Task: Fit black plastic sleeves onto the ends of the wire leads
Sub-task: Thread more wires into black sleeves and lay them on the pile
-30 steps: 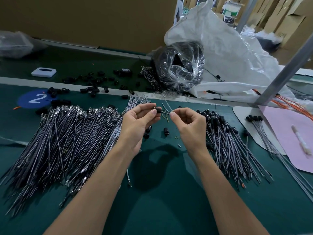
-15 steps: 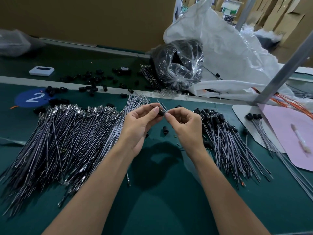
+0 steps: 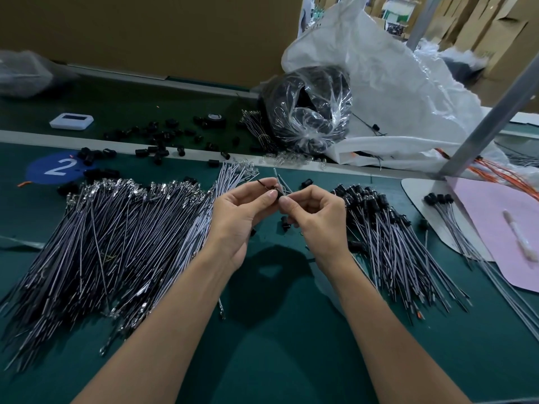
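Pinching a small black sleeve point(image 3: 280, 195) with the left hand point(image 3: 242, 217), right hand point(image 3: 318, 220) pinching a thin grey wire lead point(image 3: 282, 182)

Green bench top point(image 3: 277, 360), brown cardboard wall point(image 3: 145, 30), grey metal post point(image 3: 490, 119), stacked cartons point(image 3: 501, 33) behind

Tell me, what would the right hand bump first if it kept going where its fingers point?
Probably the black sleeve pinched by the left hand, just ahead of the right hand's wire lead.

Green table point(image 3: 277, 360); black sleeves point(image 3: 213, 163); pink sheet point(image 3: 495, 223); blue disc point(image 3: 40, 173); wire leads point(image 3: 116, 234) seemingly grey.
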